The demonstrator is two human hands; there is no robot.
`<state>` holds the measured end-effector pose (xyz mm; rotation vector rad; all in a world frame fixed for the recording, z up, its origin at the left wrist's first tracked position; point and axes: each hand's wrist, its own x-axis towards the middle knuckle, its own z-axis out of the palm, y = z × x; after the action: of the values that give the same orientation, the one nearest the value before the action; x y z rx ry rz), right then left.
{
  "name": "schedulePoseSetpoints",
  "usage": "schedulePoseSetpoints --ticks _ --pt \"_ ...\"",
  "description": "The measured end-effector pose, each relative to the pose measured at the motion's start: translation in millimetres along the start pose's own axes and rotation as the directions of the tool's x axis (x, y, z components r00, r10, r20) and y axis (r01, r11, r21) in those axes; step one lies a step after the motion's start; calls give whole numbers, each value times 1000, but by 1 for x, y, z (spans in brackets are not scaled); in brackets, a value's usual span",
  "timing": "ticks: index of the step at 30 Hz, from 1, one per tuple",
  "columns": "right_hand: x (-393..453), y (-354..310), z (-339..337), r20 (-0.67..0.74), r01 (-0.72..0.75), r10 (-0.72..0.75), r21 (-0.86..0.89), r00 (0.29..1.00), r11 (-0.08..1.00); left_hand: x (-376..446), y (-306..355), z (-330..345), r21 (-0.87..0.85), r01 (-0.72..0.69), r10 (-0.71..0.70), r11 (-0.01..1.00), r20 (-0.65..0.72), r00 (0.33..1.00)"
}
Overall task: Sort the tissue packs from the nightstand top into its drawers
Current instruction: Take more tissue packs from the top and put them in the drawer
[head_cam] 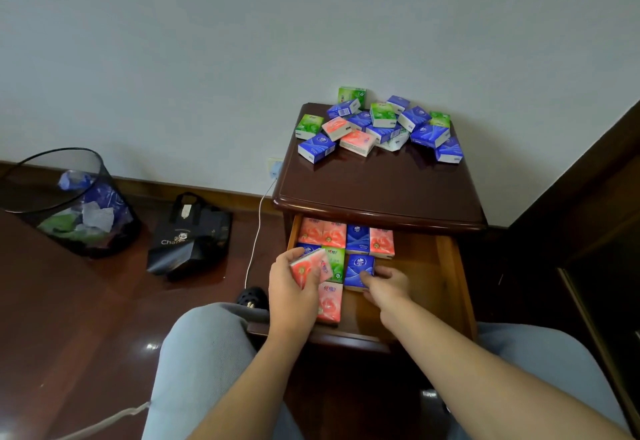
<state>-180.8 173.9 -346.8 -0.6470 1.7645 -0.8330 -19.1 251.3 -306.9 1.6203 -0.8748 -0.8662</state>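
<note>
On the black bag [188,237], which lies on the floor left of the nightstand [377,193], white lettering beginning "Cha" can be read; the rest of the word is hidden by a fold. Logos are printed on the tissue packs [379,126] on the nightstand and in its open drawer [446,266], but they are too small to be read.

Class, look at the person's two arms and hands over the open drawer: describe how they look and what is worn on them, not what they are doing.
Both forearms are bare up to the bottom edge of the picture, with no sleeves in view. The left hand and the right hand wear no gloves. No watch, bracelet or ring shows on either. Light grey trousers cover the knees below the arms.
</note>
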Motion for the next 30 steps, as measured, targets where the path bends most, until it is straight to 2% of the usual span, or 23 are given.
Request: schedulePoseSetpoints --ticks 10,15,17,19,21,22,24,26,28,30 --pt "10 0 16 -109 30 -41 -101 993 994 2 -3 -2 -83 42 -40 996 24 999" --pt "8 -1 12 -100 -6 0 -58 995 998 2 -2 -1 -94 68 -65 993 30 997" --pt "2 -5 6 -124 41 -57 -123 991 992 1 -1 -1 -98 77 -74 992 29 997" --pt "-8 -11 1 -117 152 -169 -144 979 978 1 2 -1 -116 95 -93 989 22 995" --pt "-21 -20 -1 11 234 -234 -101 972 967 3 7 1 -154 121 -121 981 12 993" --pt "-29 -26 -2 117 225 -218 -56 969 973 3 10 4 -186 139 -141 973 0 990" --pt "-44 -36 -5 365 88 -105 64 925 994 3 16 12 -272 175 -185 946 -8 983" --pt "-51 -41 -13 536 -76 -17 150 844 986 1 21 22 -277 175 -179 945 11 984" --pt "-48 -40 -22 597 -100 -29 183 801 978 -3 23 30 -207 137 -127 969 61 990" --pt "-42 -37 -31 549 -71 -56 208 834 976 -6 21 35 -86 80 -68 993 131 989"
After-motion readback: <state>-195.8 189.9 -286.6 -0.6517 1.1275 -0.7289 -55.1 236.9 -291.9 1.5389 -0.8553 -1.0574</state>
